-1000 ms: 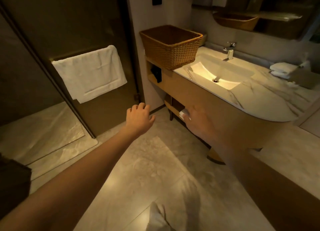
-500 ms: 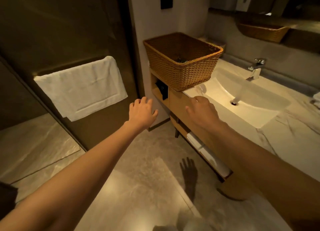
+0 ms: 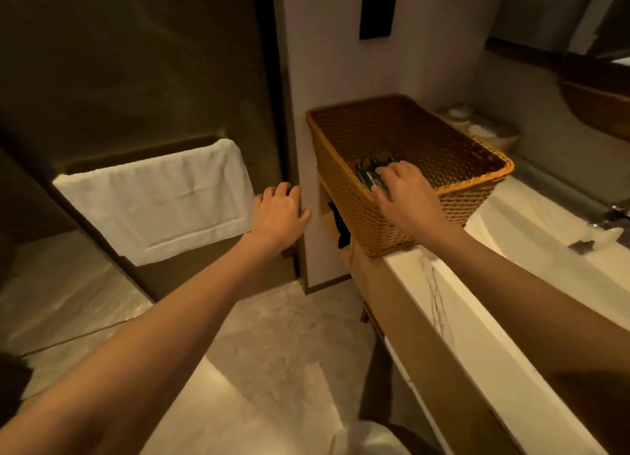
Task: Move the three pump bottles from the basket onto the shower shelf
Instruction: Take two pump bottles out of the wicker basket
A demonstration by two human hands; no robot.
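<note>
Where the head view looks down on a dim bathroom: wicker basket point(image 3: 344, 168) on the left end of a pale marble worktop point(image 3: 477, 321), close to the wall corner. Right hand point(image 3: 405, 198) reaching over the basket's near rim, fingers bent down onto dark green bottles point(image 3: 370, 175) lying at the basket floor; fingertips touching them, full grip cannot be told. Number of bottles unclear, partly hidden by the hand and blurred. Left hand point(image 3: 281, 212) empty, palm down, fingers loosely spread, in front of the wall corner beside the basket; contact with the wall cannot be told. White towel point(image 3: 156, 198) draped over a bar on the dark glass door point(image 3: 136, 62), left of that hand. Sink basin point(image 3: 559, 250) to the right of the basket, tap point(image 3: 613, 216) at the frame edge. Black wall plate point(image 3: 377, 15) above the basket. Pale stone floor point(image 3: 272, 352) below both forearms. Shower shelf outside the frame.
</note>
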